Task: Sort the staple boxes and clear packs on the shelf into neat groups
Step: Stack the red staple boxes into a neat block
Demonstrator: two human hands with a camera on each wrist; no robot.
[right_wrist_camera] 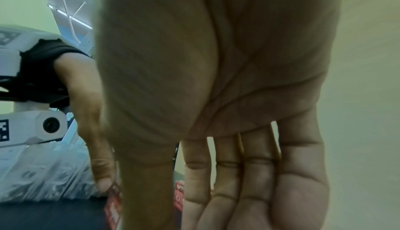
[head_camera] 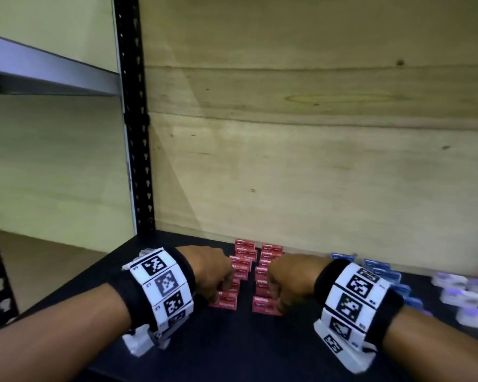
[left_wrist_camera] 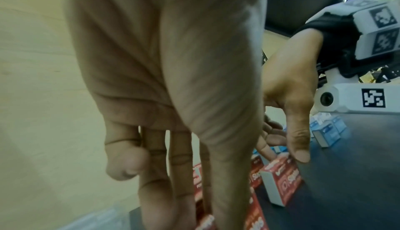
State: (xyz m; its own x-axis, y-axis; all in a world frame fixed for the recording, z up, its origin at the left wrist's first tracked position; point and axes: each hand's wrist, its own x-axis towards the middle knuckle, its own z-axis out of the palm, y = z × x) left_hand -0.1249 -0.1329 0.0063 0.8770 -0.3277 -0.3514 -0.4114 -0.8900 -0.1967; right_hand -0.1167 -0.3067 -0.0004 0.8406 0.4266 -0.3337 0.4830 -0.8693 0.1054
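Observation:
Two rows of red staple boxes run front to back on the dark shelf (head_camera: 232, 343): a left row (head_camera: 242, 267) and a right row (head_camera: 262, 301). My left hand (head_camera: 225, 282) presses its straight fingers against the outer left side of the left row. My right hand (head_camera: 273, 289) lies against the outer right side of the right row. In the left wrist view my left hand (left_wrist_camera: 173, 182) points down beside the boxes, and my right hand's thumb touches the front red box (left_wrist_camera: 285, 182). The right wrist view shows my right hand (right_wrist_camera: 249, 182) with straight fingers.
Blue staple boxes (head_camera: 381, 270) stand in a group to the right of the red rows. Clear packs (head_camera: 458, 296) lie further right. A wooden back panel (head_camera: 315, 161) closes the shelf behind, and a black perforated post (head_camera: 137, 133) stands at its left corner.

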